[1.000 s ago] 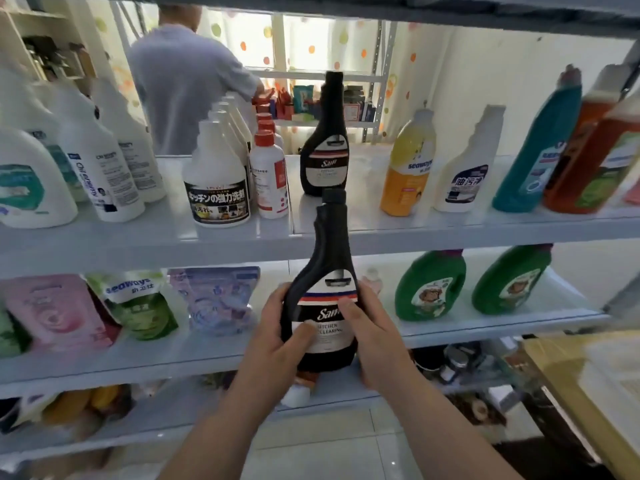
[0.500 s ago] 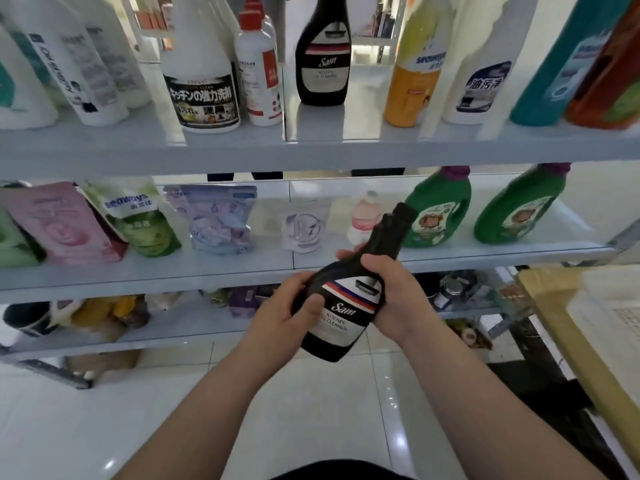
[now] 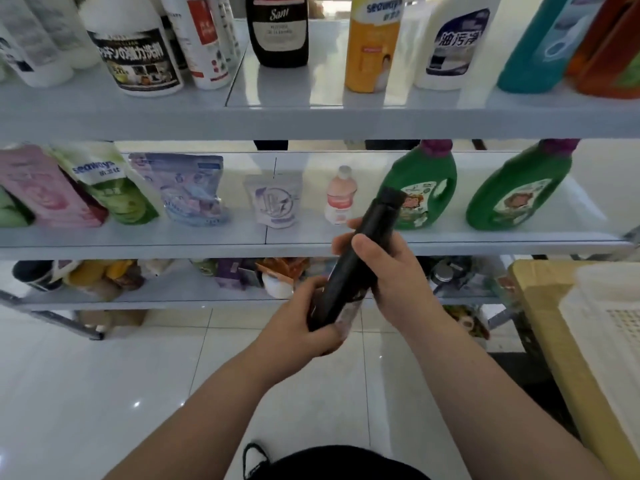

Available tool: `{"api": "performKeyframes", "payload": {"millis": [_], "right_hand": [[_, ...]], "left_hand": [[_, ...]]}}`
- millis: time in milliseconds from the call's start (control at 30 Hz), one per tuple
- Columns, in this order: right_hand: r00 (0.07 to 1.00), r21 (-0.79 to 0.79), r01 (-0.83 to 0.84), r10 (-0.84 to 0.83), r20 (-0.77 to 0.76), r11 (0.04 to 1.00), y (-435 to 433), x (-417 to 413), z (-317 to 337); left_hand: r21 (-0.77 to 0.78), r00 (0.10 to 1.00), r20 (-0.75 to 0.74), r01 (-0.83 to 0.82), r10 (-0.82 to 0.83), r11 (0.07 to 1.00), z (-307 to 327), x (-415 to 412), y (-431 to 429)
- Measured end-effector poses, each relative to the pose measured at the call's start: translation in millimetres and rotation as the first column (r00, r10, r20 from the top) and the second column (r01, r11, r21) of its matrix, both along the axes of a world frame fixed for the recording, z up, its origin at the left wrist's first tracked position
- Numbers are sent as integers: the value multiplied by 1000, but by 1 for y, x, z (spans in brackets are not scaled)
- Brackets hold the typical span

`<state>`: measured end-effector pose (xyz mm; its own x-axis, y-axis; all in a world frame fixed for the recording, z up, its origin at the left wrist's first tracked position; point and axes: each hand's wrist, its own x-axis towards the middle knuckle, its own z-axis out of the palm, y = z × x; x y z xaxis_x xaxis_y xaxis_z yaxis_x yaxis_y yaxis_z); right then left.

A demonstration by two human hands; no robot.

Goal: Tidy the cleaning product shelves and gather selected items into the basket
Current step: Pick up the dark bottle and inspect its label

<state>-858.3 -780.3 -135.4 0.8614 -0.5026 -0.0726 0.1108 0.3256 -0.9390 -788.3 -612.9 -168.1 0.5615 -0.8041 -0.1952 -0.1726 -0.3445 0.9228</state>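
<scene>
Two hands: both of mine grip one tall black plastic bottle (image 3: pixel 356 268), which is in the air, touching no shelf.
Left hand (image 3: pixel 304 327): my fingers are curled round the base end of the bottle, with the thumb on the near side.
Right hand (image 3: pixel 394 275): it is clamped round the upper body of the bottle below the cap, and my thumb lies across the side facing me.
Black bottle: it is tilted, with the cap up and to the right and the base down and to the left. I see only a sliver of its label at the lower end, beside my left fingers.
Middle grey shelf (image 3: pixel 173 245): its front edge runs behind the bottle, about level with my right thumb.
Green jugs: two green plastic jugs with purple caps stand on that shelf. One (image 3: pixel 420 192) is just behind the bottle's cap and the other (image 3: pixel 516 195) is well to the right of it.
Small pink bottle (image 3: pixel 339 199): it stands upright just left of the bottle's neck, further back.
White pouch (image 3: pixel 273 202): it stands left of the bottle, beyond the pink one.
Matching black bottle (image 3: pixel 278 32): it stands upright on the top grey shelf (image 3: pixel 311 123), above and left of the bottle I hold.
White plastic basket (image 3: pixel 609 327): it sits well to the right of the bottle, on a yellowish worktop (image 3: pixel 540 306).
White tiled floor (image 3: pixel 104 393): it lies below the bottle.
</scene>
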Motion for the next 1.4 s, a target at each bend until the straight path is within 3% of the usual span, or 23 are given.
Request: {"api": "performKeyframes", "payload": {"millis": [167,333,467,600,700,800,967,1067,1133,1200,1267,1333,1400], "right_hand": [[995,39,15,-11,-102,999,-30,-10,-11],[986,244,-61,96,-134,968,-44,-18,-23],[974,507,-151,215,-69,849,-34,-24,-30],[964,594,-177,259,-55,785,-26,-25,-38],[964,591,-135,243,-107,796,-23,-27,-46],[970,582,-136,227,-87,802,-18,-28,-42],[992,384,-121,100,73,915,-3,-21,-28],[988,190,-122,100,120,974,8,-20,-22],[973,112,-167,145,178,980,15,-20,-17],[948,37,-239,225,226,970,22,-16,-12],[952,-40,-229,232,200,973,32,-10,-7],[981,-86,-122,134,142,989,40,-4,-1],[996,-118,-20,31,88,993,47,3,8]], "left_hand": [[-72,904,-349,-290,248,954,-3,-33,-18],[114,591,-652,-543,475,832,16,-59,-41],[165,417,-801,-537,430,827,21,-79,-49],[107,307,-916,-434,258,895,20,-90,-43],[91,239,-949,-412,204,906,17,-90,-36],[109,311,-920,-378,237,919,11,-85,-28],[115,626,-732,-276,270,954,4,-58,-2],[52,880,-459,-113,124,992,2,-37,12],[67,979,-202,-16,30,998,3,-26,16],[80,998,61,4,-9,997,1,-18,18],[33,985,173,-30,24,999,-6,-10,25],[-54,979,178,-94,102,994,-9,0,34],[-142,986,61,-146,156,979,-11,15,45]]}}
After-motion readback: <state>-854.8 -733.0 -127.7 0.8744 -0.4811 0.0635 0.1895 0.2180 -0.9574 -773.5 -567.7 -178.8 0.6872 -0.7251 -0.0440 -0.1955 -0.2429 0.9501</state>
